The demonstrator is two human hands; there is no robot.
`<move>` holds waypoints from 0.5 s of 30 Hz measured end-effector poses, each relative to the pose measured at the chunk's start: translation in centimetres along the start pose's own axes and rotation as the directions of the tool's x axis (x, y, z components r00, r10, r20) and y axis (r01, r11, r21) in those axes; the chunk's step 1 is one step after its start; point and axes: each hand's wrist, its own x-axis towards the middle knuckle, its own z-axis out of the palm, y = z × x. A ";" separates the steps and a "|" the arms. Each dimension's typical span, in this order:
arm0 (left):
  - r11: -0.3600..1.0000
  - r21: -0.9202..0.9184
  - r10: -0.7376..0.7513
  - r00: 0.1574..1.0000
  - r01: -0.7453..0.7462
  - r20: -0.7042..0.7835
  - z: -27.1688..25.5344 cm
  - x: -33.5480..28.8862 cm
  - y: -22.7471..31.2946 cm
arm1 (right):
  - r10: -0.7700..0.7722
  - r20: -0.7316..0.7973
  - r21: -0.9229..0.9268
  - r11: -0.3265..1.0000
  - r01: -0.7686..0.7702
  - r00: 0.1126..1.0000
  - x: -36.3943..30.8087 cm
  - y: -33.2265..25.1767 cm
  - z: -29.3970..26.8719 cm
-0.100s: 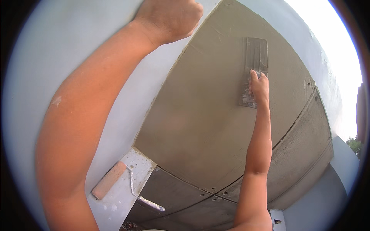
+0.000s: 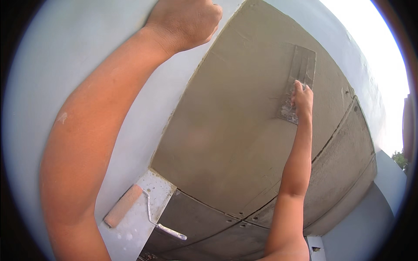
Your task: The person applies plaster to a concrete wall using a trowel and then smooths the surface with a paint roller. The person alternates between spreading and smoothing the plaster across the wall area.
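My right hand grips a plastering trowel by its handle. The flat, mortar-smeared blade lies against the grey-brown rendered panel, in its upper right part, and its top leans to the right. At the top, my left hand is closed like a fist beside the panel's left edge, in front of the pale blue-grey wall. Its fingertips are turned out of sight, so what they hold, if anything, is hidden.
A paint roller with a pinkish-brown sleeve rests on a white ledge at lower left. Darker panels with grooved joints and small holes border the rendered one below and at right. Green foliage shows at the far right.
My right hand and the trowel have shifted a little to the right, and the blade has tilted clockwise. My left hand sits slightly further left in the picture.
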 end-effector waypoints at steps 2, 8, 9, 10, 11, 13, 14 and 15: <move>1.000 -0.024 -0.011 0.997 0.009 -0.073 0.6 0.1 0.3 | 0.056 -0.080 0.172 0.984 -0.042 0.995 0.8 2.3 -4.5; 0.993 0.007 -0.122 0.990 0.122 0.077 0.6 0.3 0.4 | 0.074 -0.096 0.421 0.907 -0.027 0.993 -10.8 4.2 -2.1; 0.993 0.014 -0.121 0.987 0.120 0.104 0.1 0.3 -0.1 | 0.077 -0.031 0.517 0.854 -0.050 0.997 -13.8 3.5 1.4; 0.993 0.000 -0.121 0.983 0.122 0.135 0.1 0.5 -0.1 | 0.087 0.050 0.565 0.819 -0.100 0.995 -16.9 4.1 4.4; 0.993 -0.007 -0.119 0.980 0.122 0.157 0.1 0.5 -0.3 | 0.125 0.110 0.601 0.782 -0.166 0.986 -20.1 3.3 8.0; 0.994 -0.040 -0.101 0.989 0.106 0.109 0.1 0.6 -0.1 | 0.172 0.179 0.580 0.777 -0.245 0.969 -25.7 4.2 15.0; 0.994 -0.054 -0.092 0.993 0.096 0.077 0.2 0.7 0.0 | 0.195 0.225 0.584 0.757 -0.292 0.955 -28.1 3.4 18.2; 0.994 -0.059 -0.083 0.994 0.087 0.072 0.0 0.9 -0.1 | 0.202 0.267 0.594 0.736 -0.326 0.942 -30.1 2.6 21.4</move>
